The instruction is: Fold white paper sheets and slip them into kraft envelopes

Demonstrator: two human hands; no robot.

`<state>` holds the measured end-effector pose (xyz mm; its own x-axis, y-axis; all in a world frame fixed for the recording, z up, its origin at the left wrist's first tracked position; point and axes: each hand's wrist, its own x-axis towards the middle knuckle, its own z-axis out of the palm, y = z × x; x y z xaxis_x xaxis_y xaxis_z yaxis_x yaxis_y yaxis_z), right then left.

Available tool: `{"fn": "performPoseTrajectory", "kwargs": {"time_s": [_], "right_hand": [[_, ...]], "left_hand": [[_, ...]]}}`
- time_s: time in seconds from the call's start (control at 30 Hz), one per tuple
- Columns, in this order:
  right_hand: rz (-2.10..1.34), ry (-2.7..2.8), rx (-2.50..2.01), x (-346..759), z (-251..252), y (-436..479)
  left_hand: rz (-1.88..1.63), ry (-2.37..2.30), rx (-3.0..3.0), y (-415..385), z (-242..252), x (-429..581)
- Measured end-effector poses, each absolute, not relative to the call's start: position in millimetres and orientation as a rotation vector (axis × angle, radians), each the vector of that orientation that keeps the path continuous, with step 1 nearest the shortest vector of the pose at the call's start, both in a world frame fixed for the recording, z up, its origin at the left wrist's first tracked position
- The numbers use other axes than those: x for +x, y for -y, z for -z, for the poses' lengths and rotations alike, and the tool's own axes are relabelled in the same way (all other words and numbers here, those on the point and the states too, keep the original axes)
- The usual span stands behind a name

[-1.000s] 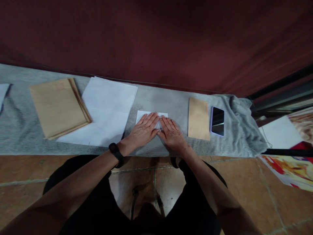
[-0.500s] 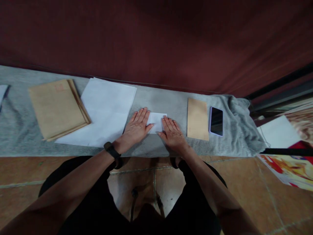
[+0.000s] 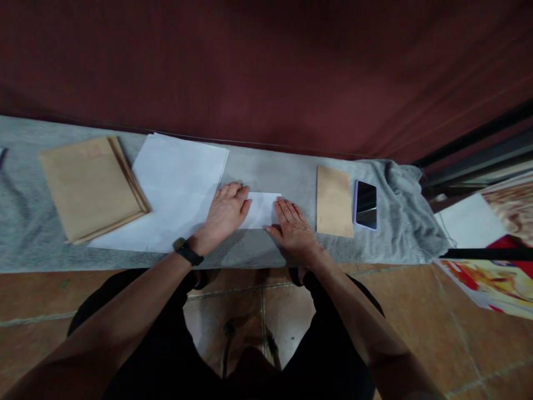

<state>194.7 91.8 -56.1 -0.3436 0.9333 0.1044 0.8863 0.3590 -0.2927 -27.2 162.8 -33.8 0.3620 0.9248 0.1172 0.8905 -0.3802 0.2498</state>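
A flat, narrow white paper rectangle point(image 3: 259, 211) lies about midway between the table's far and near edges, its long sides roughly parallel to the near edge; its face is smooth and plain, and how many layers it has cannot be told. The left hand point(image 3: 227, 208) covers its left end, and the right hand point(image 3: 295, 225) hides part of its right end. The left fingers are bent with their tips out of sight, so whether they pinch the paper cannot be told; the right fingers lie flat, nearly side by side, thumb spread away, gripping nothing. Soft, fuzzy grey cloth covers the table point(image 3: 287, 166), rumpled into folds at its right end, while the left end is cut off. Towards the left, large smooth white paper sheets point(image 3: 179, 178) are partly hidden under a stack of matte brown paper envelopes point(image 3: 87, 186) and by the left hand. Right of the right hand, 1 flat rectangular brown paper envelope point(image 3: 334, 201) lies just beside a dark-screened phone in a lilac case point(image 3: 366, 204). At the far left border, a cut-off dark sliver point(image 3: 2, 156) is hard to make out.
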Motion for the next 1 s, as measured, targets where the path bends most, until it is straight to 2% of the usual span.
{"fn": "performPoseTrajectory", "kwargs": {"time_s": [0.2, 0.47, 0.8, 1.0], "right_hand": [[-0.348, 2.460, -1.530, 187.4, 48.7, -89.5], [-0.332, 2.526, -1.449, 182.1, 45.5, -87.7], [-0.362, 2.575, -1.337, 183.0, 48.0, -85.1], [-0.382, 2.570, -1.331, 182.8, 46.9, -86.4]], "left_hand": [[-0.413, -1.638, 2.445, -171.6, 35.3, -28.9], [-0.307, -1.597, 2.202, -172.1, 24.9, -33.2], [-0.549, -1.340, 1.814, -181.7, 34.1, -46.1], [-0.479, -1.132, 1.505, -180.2, 39.4, -43.5]]}}
